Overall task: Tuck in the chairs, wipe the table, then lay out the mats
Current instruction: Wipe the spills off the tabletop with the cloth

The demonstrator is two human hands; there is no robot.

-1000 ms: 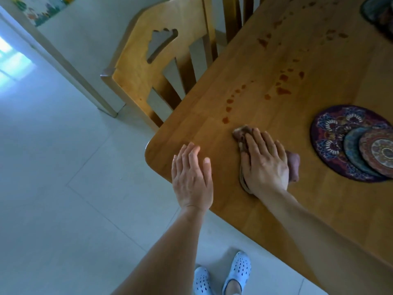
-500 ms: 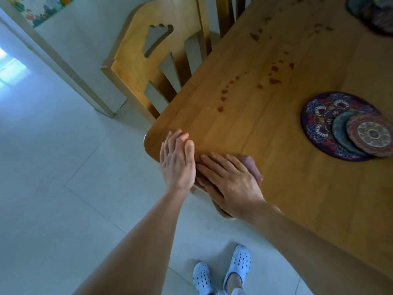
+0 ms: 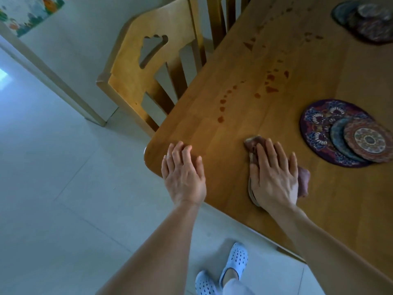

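Observation:
My right hand (image 3: 274, 177) presses flat, fingers straight, on a brownish-pink cloth (image 3: 303, 180) lying on the wooden table (image 3: 244, 116). My left hand (image 3: 184, 175) rests flat on the table's near left corner, holding nothing. A trail of reddish-brown stains (image 3: 270, 89) runs up the table beyond the cloth. A stack of round patterned mats (image 3: 331, 124) lies just right of the cloth, and another stack of mats (image 3: 365, 20) sits at the far right. A wooden chair (image 3: 136, 73) stands pushed in against the table's left side.
A second chair back (image 3: 221, 15) shows behind the first. Pale tiled floor (image 3: 53, 188) spreads to the left and below. My feet in light blue clogs (image 3: 221, 271) stand by the table's near edge. A wooden door frame (image 3: 53, 81) runs along the wall at left.
My right hand slid the cloth left to the table corner beside my left hand, then back right toward the mats. My left hand stayed at the corner.

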